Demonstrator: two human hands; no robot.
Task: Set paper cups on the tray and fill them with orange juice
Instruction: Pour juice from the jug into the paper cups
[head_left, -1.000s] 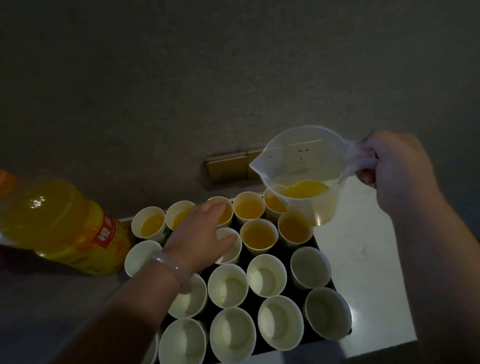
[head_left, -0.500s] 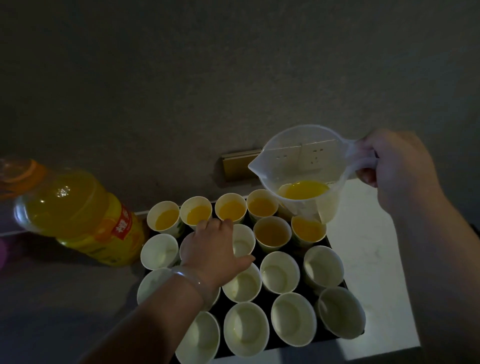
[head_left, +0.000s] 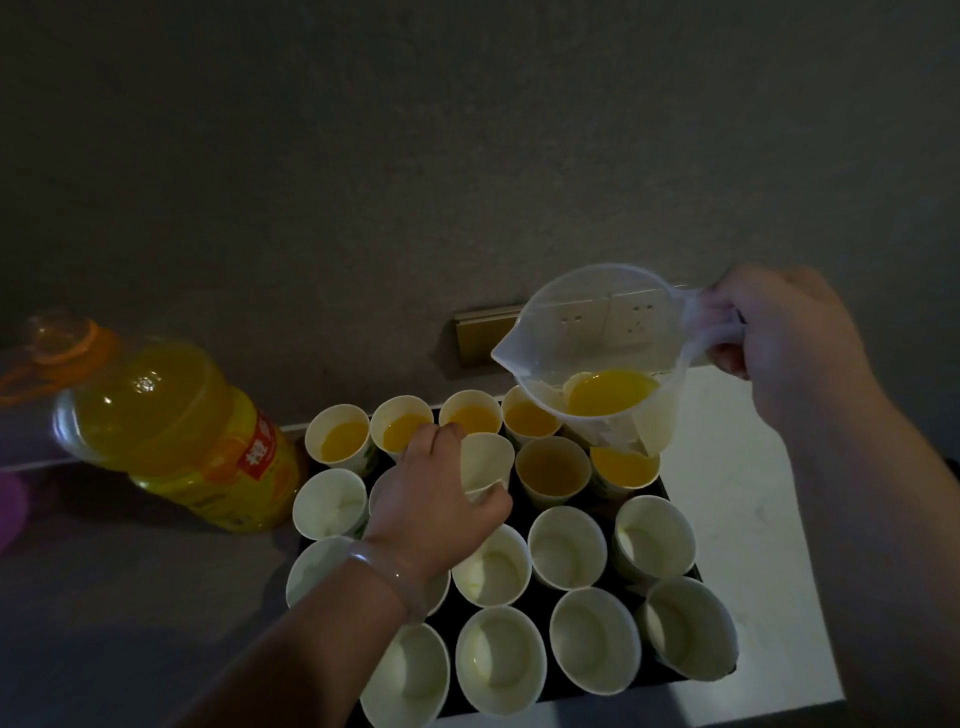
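My left hand reaches in from the lower middle of the frame, fingers and thumb curled round an empty paper cup in the second row, which tilts toward the right; whether its base touches the tray I cannot tell; my right hand, at the right edge, grips the handle of a clear measuring jug. At the far left edge sits a blurred purple shape; just beside it, in the middle left, stands a big bottle of orange juice with a red label and an orange collar at its neck, close to the tray's left side. A pale bracelet circles my left wrist. The black tray fills the lower middle of the frame, packed with white paper cups in rows; in the back row four cups show juice; right of the cup I hold, two more cups in the second row hold juice as well, one of them in shadow; the cups in the two near rows are white inside, and so is the cup at the left end of the second row. The jug hangs above the tray's back right corner, tipped with its spout down and to the left; a pool of orange juice lies against its lower side. Behind it a socket plate is set in the grey wall; under my right forearm lies a pale countertop.
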